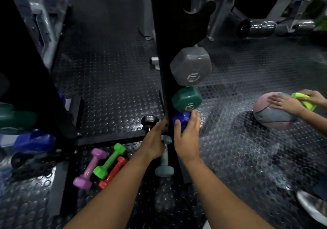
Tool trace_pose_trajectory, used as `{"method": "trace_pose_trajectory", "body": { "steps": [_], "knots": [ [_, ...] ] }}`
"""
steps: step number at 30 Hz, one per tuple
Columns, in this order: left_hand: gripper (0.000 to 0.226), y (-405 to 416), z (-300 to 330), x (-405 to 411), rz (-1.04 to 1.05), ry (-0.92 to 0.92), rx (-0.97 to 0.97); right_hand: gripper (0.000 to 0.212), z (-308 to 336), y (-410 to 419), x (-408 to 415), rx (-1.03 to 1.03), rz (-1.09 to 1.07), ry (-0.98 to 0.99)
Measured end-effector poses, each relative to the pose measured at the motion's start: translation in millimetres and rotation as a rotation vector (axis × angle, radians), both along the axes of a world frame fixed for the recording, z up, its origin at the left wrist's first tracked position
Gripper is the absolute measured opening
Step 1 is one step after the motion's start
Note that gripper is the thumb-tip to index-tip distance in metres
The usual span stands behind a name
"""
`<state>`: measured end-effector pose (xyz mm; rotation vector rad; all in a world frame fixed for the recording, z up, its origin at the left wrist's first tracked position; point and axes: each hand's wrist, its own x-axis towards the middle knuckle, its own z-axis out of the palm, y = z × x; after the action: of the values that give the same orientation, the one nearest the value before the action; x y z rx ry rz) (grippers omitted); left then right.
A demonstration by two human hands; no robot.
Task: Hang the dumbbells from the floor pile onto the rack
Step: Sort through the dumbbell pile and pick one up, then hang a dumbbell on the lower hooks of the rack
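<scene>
The rack (163, 55) is a dark upright post at the centre of view, standing on studded rubber flooring (109, 80). On its right side three dumbbell heads hang in a column: a grey dumbbell (191, 66) uppermost, a green dumbbell (186, 98) directly below and touching it, and a blue dumbbell (182, 120) lowest.

The right hand (187, 136) has its fingers and thumb curled round the head of the blue dumbbell, holding it against the rack. The left hand (154, 140) reaches to the left side of the rack near its base, fingers extended toward the post; whether it grasps anything cannot be told, as the fingertips are hidden against the dark post.

A pale grey-blue dumbbell (164, 161) lies just in front of the rack base, partly covered by the left hand. A black dumbbell head (149, 120) sits just left of the rack, above the left hand.

The floor pile lies left of and nearer than the rack base: a purple dumbbell (90, 168), a bright green dumbbell (109, 161) and a red dumbbell (113, 173), side by side and touching.

Well to the right of the rack, another person's hands (286, 103) rest on a medicine ball (272, 113), one holding a yellow cloth (304, 101).
</scene>
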<state>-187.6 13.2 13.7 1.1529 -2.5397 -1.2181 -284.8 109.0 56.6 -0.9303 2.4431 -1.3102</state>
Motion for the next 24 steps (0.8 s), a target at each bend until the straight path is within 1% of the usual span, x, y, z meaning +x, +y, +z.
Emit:
{"method": "trace_pose_trajectory", "body": {
  "steps": [2, 4, 5, 6, 7, 9, 10, 12, 15, 17, 18, 19, 20, 22, 23, 24],
  "knots": [
    [0.105, 0.4, -7.2, 13.0, -0.009, -0.093, -0.042, 0.083, -4.7, 2.8, 10.8, -0.016, -0.034, -0.012],
    [0.107, 3.1, -12.3, 24.2, 0.01, -0.215, -0.079, 0.092, -19.1, 5.2, 17.2, 0.012, -0.072, -0.017],
    [0.106, 5.2, -13.0, 31.5, 0.019, -0.257, -0.105, 0.094, -28.3, 6.0, 20.4, 0.038, -0.097, -0.056],
    [0.105, 7.0, -16.0, 39.2, 0.026, -0.287, -0.122, 0.091, -39.6, 7.2, 24.2, 0.077, -0.114, -0.107],
    [0.105, 7.9, -20.3, 47.3, 0.027, -0.311, -0.143, 0.08, -50.6, 8.1, 28.9, 0.132, -0.108, -0.15],
    [0.103, 4.4, -33.4, 63.3, 0.043, -0.368, -0.12, 0.05, -71.4, 7.1, 39.0, 0.256, -0.03, -0.185],
    [0.102, 2.9, -39.5, 69.7, 0.048, -0.393, -0.089, 0.042, -78.9, 3.5, 42.6, 0.3, 0.013, -0.192],
    [0.103, 2.2, -51.1, 81.1, 0.071, -0.392, -0.018, 0.039, -85.9, -11.9, 45.3, 0.369, 0.074, -0.224],
    [0.1, -2.3, -62.1, 92.4, 0.073, -0.354, 0.082, 0.042, -87.5, -44.1, 42.9, 0.518, 0.228, -0.308],
    [0.094, -6.0, -68.1, 98.7, 0.058, -0.354, 0.074, 0.043, -94.0, -59.6, 46.0, 0.599, 0.333, -0.331],
    [0.094, -8.9, -73.3, 102.6, 0.07, -0.364, 0.043, 0.048, -100.8, -64.3, 49.1, 0.618, 0.344, -0.321],
    [0.095, -11.6, -78.8, 107.5, 0.081, -0.392, -0.011, 0.059, -108.2, -67.8, 53.1, 0.63, 0.336, -0.296],
    [0.096, -14.0, -83.9, 112.5, 0.073, -0.431, -0.072, 0.075, -116.2, -70.8, 58.5, 0.645, 0.318, -0.266],
    [0.097, -14.2, -91.4, 121.2, 0.028, -0.476, -0.148, 0.121, -129.9, -77.5, 69.4, 0.695, 0.305, -0.207],
    [0.097, -12.0, -91.6, 125.2, 0.007, -0.48, -0.162, 0.136, -135.1, -80.3, 74.6, 0.741, 0.323, -0.161],
    [0.097, -9.7, -92.0, 128.0, -0.01, -0.488, -0.181, 0.14, -140.2, -82.3, 79.0, 0.793, 0.338, -0.092]
  ]
}}
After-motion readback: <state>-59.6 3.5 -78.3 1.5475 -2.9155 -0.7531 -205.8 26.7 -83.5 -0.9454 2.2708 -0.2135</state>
